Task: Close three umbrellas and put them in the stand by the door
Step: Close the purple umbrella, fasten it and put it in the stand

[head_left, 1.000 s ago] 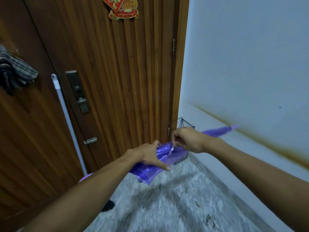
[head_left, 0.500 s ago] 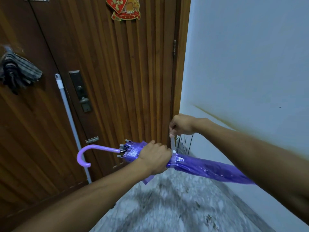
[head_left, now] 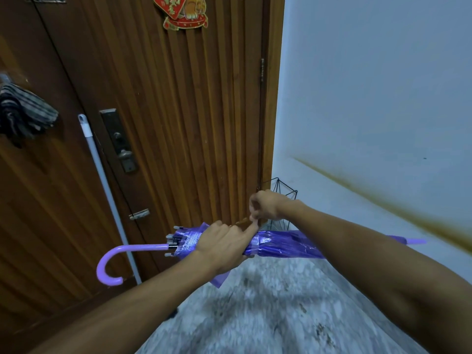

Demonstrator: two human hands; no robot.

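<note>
A folded purple umbrella (head_left: 283,245) lies level in front of me, its hooked handle to the left and its tip to the right past my right forearm. My left hand (head_left: 222,245) is wrapped around the bunched canopy near the rib ends. Just above it, my right hand (head_left: 267,205) pinches the umbrella's thin closing strap, which is mostly hidden by the fingers. A black wire umbrella stand (head_left: 283,190) sits in the corner by the door, partly hidden behind my right hand and the umbrella.
A brown slatted wooden door (head_left: 184,118) with a lock plate (head_left: 120,139) fills the left. A white mop pole (head_left: 102,180) leans on it. A striped cloth (head_left: 20,113) hangs at the far left. A white wall (head_left: 370,98) runs along the right over a speckled floor (head_left: 268,310).
The umbrella has swung from pointing up-right to lying level with the handle out to the left. My right hand pulled the strap up, then came down close to my left hand.
</note>
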